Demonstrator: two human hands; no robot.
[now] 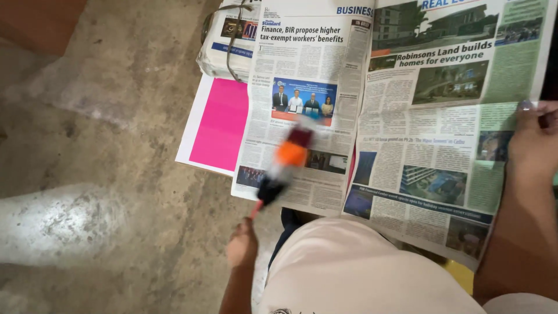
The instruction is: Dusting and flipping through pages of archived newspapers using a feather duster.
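Observation:
An open newspaper (407, 116) lies spread over my lap and the floor. My left hand (242, 246), low in the centre, grips the thin handle of a blurred tool (285, 166) with a black, orange and dark red head. The tool's head hovers over the newspaper's left page. My right hand (532, 145) rests at the far right, pressing on the newspaper's right edge. My knee in light trousers (349, 267) fills the bottom centre.
A bright pink sheet (221, 125) on a white board lies under the newspaper's left side. A tied bundle of newspapers (226, 40) sits at the top. Bare concrete floor (104, 145) spreads to the left. A brown surface (35, 20) shows at the top left corner.

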